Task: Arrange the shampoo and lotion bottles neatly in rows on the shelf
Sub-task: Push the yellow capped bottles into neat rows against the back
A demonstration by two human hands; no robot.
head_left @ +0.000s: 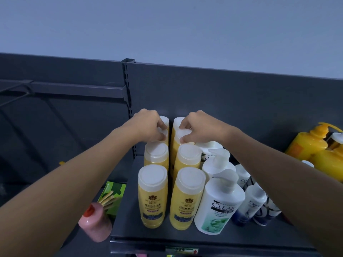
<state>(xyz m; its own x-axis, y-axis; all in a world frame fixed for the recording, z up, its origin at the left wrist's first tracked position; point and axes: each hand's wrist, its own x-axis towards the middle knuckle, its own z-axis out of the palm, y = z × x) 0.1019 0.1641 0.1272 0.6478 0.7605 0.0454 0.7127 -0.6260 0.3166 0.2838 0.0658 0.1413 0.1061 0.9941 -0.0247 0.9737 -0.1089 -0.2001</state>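
Note:
Yellow herbal bottles with white caps stand in two rows running front to back on the dark shelf (130,232). The front pair are the left front bottle (152,197) and the right front bottle (186,199). My left hand (148,125) grips the white cap of a yellow bottle near the back of the left row. My right hand (198,127) grips the cap of a yellow bottle (181,135) near the back of the right row. White Clear pump bottles (219,203) form a third row to the right, with Dove bottles (254,203) beside them.
Large orange pump bottles (313,145) stand at the far right of the shelf. Below left sit a pink bottle with a red cap (94,223) and a green box (113,193) with sticks. A slotted upright post (128,101) divides the back panel.

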